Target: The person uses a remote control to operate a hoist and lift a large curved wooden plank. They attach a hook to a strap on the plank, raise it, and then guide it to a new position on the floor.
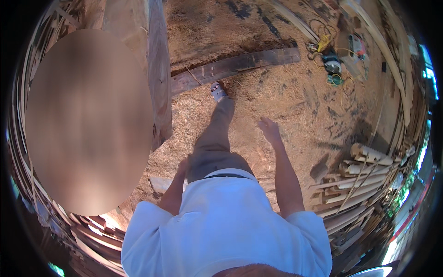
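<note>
My right hand (269, 128) hangs out ahead of my right side, above the sawdust-covered ground. Its fingers look loosely apart, a little blurred, and nothing shows in them. My left hand (184, 167) is down beside my left thigh; its fingers are mostly hidden. One foot in a sandal (218, 92) is stretched forward, close to the near edge of a long dark wooden beam (251, 61) lying on the ground. A thin stick (194, 76) lies across that beam. To my left, a thick wooden plank (159, 74) runs away from me.
A power tool (332, 64) with yellow cords (325, 39) lies at the far right. Stacked pieces of shaped wood (362, 175) stand at the near right, and long timbers (383, 46) line the right side. A blurred brown oval hides much of the left.
</note>
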### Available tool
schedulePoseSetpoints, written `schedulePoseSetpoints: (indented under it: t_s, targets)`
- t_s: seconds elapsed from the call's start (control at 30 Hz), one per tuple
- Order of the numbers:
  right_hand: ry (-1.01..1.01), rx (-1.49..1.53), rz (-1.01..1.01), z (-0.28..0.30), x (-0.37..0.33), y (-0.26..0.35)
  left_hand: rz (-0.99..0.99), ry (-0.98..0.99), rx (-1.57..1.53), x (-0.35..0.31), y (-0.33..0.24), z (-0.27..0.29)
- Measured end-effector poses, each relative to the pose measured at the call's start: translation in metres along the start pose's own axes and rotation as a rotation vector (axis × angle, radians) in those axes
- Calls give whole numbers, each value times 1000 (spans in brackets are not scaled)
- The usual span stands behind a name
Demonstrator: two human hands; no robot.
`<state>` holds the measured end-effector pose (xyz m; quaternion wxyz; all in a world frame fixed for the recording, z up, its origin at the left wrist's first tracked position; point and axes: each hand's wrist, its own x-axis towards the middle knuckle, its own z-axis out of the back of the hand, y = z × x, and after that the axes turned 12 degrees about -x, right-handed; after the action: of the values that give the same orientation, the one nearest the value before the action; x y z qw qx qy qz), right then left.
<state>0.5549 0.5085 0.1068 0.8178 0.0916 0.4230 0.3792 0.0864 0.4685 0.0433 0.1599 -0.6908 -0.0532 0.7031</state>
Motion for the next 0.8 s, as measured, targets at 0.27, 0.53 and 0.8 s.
schedulePoseSetpoints:
  t_s: [0.27,0.53,0.8]
  targets:
    - [102,22,-86,63,175,-157,-110,-314,-215,182,-188,-139]
    - [52,-2,-126,132,460,-328,5,-285,-491,363,-234,-197]
    - [-293,-314,-448,197,710,-426,-139,-579,-1022,548,-178,-205]
